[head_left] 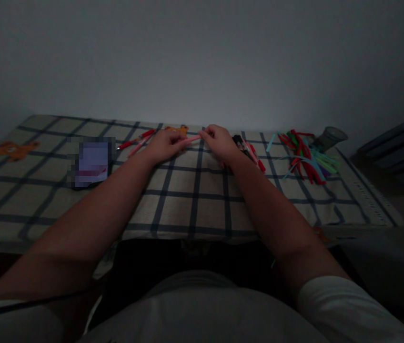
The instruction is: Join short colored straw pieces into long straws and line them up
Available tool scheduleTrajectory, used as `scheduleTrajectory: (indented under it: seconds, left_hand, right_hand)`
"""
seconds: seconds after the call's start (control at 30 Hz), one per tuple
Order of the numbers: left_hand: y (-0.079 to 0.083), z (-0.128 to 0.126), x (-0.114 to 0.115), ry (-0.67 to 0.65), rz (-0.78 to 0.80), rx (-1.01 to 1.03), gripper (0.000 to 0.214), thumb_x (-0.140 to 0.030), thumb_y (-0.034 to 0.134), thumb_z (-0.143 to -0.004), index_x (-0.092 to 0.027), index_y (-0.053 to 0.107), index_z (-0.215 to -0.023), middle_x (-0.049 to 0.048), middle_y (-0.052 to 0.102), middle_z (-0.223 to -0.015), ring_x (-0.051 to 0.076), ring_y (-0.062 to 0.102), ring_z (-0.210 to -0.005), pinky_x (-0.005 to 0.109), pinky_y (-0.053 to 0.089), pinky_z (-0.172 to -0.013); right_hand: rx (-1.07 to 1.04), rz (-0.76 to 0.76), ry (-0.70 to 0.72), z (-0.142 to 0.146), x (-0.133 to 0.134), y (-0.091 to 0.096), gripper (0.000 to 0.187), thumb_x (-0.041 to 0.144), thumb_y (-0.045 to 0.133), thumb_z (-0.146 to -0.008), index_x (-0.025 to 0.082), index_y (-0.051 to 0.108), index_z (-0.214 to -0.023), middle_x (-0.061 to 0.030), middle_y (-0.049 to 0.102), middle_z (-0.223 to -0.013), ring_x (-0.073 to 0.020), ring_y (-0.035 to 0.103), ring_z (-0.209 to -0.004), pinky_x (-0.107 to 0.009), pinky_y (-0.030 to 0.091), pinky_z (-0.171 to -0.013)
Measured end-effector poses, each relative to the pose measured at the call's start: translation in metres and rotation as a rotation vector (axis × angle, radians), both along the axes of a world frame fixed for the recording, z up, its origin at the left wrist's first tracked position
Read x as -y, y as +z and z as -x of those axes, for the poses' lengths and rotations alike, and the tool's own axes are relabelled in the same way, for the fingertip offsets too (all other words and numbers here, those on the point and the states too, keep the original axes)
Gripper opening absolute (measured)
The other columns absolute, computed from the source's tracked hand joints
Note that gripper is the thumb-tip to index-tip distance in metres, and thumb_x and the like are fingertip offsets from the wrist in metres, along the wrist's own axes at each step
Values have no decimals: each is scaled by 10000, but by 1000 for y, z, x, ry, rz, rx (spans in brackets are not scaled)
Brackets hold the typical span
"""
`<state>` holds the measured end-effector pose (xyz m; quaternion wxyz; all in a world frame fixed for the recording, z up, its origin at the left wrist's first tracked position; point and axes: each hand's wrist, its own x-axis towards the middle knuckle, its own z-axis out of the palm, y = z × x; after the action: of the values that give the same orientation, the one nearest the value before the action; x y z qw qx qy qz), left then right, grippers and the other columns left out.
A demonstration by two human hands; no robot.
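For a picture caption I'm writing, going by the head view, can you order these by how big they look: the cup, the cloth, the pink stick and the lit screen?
Largest to smallest:
1. Cloth
2. Lit screen
3. Cup
4. Pink stick, though only part of it shows

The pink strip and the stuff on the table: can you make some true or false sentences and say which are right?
1. The left hand and the right hand both hold the pink strip. True.
2. A red pen lies to the left of the left hand. True.
3. The tablecloth has polka dots. False: it has dark crossing lines.
4. The colorful strips are between the hands. False: they lie to the right of the right hand.
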<state>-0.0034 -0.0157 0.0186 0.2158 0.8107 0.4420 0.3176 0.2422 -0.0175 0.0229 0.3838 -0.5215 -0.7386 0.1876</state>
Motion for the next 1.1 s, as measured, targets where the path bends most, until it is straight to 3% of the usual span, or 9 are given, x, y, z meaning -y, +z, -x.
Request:
scheduleTrajectory:
  seconds: [0.27, 0.5, 0.7, 0.93, 1.1]
  left_hand:
    - [-5, 4, -5, -5, 48, 0, 510, -657, 697, -1071, -213, 797, -841, 32, 721, -690, 185, 574, -645, 321, 372, -651]
    - [-3, 4, -3, -7, 16, -59, 438, -577, 667, -1072, -193, 824, -933, 56, 776, -794, 211, 653, -740, 324, 431, -713]
    - [-8, 5, -7, -7, 4, -67, 411, -586, 744, -1017, -198, 867, -1070, 46, 764, -818, 214, 643, -771, 323, 422, -728]
    - [-9, 3, -7, 20, -32, -53, 340, -502, 793, -999, -186, 869, -1096, 42, 775, -877, 197, 640, -788, 314, 431, -729]
    - [-11, 3, -9, 15, -35, 11, 435, -500, 843, -951, -198, 880, -1262, 32, 792, -896, 198, 665, -802, 299, 457, -728]
  right_hand:
    - [-11, -8, 23, -1, 0, 0, 47, 293, 658, -1083, 258, 676, -1057, -79, 754, -1087, -277, 656, -1052, -405, 517, -999]
    - [32, -3, 30, -3, -1, -1, 92, 270, 633, -1091, 252, 697, -1155, -107, 780, -1198, -292, 691, -1110, -427, 537, -1042]
    - [-35, 2, -1, -3, -6, -3, 92, 353, 663, -1123, 264, 671, -1104, -77, 752, -1125, -272, 664, -1072, -411, 532, -1007]
    - [-200, -21, 13, -4, -16, -10, 345, 605, 684, -1161, 287, 614, -1047, -18, 668, -986, -224, 651, -981, -369, 527, -935]
    - [-268, -64, -34, -7, -22, -13, 492, 763, 682, -1136, 291, 619, -1011, 10, 599, -902, -204, 630, -916, -356, 524, -887]
